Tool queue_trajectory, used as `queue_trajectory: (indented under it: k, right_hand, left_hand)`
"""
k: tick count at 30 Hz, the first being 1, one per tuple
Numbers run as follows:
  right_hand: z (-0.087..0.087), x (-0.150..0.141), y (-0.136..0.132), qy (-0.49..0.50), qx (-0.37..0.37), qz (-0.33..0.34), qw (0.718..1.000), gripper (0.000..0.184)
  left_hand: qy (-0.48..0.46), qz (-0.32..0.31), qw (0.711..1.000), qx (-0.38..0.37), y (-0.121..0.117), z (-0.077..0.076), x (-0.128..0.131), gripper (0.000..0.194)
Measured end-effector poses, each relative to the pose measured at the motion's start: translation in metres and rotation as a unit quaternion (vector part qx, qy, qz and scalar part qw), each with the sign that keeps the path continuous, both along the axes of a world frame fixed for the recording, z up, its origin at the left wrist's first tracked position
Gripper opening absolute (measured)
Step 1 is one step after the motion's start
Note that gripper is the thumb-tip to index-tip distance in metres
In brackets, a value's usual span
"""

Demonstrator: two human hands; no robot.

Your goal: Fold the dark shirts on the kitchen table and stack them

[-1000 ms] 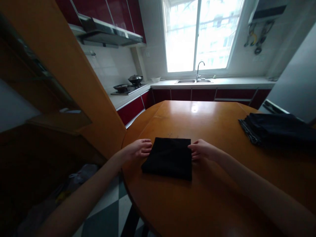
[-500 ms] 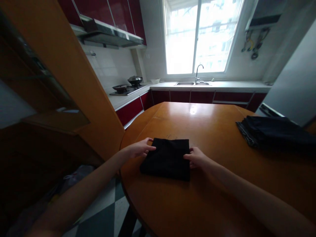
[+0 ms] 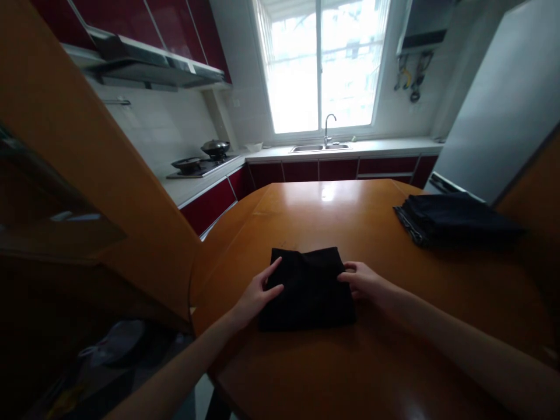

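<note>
A folded black garment [image 3: 308, 294] lies on the wooden table in front of me; its exact kind does not show. My left hand [image 3: 259, 294] rests on its left side, with thumb and index finger spread apart over the cloth. At the right edge, my right hand [image 3: 361, 280] pinches the cloth, thumb on top and the other fingers curled beside or under it. Those curled fingertips are partly hidden.
A stack of folded dark clothes [image 3: 450, 219] sits on the right of the table [image 3: 324, 216]. Beyond are a counter with a sink [image 3: 308, 148] and a stove with pans [image 3: 188, 164]. A wooden cabinet frame [image 3: 144, 198] stands at the left.
My left hand has shifted from the garment's left edge further onto its top, fingers spread. The garment has turned slightly, and its near left corner is squarer. The camera view has swung right.
</note>
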State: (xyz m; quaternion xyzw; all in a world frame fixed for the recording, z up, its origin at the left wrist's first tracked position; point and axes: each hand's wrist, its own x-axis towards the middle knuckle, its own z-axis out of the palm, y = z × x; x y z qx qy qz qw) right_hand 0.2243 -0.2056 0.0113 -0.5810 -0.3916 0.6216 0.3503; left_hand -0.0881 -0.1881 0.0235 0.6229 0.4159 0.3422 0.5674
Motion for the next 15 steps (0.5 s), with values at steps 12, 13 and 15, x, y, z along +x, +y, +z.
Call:
queue_trajectory:
  k: [12,13,15]
  right_hand:
    - [0.041,0.150,-0.033,0.166,0.124,-0.142,0.968,0.033]
    - [0.051,0.168,-0.033,0.163,0.135,-0.152,0.965,0.030]
    - [0.072,0.208,-0.034,0.159,0.155,-0.169,0.960,0.025]
  left_hand:
    - [-0.091,-0.081,0.993,0.004,0.039,0.032,0.162,0.098]
    - [-0.103,-0.086,0.991,0.001,0.044,0.039,0.183,0.098]
    - [-0.127,-0.099,0.987,0.005,0.055,0.054,0.228,0.096]
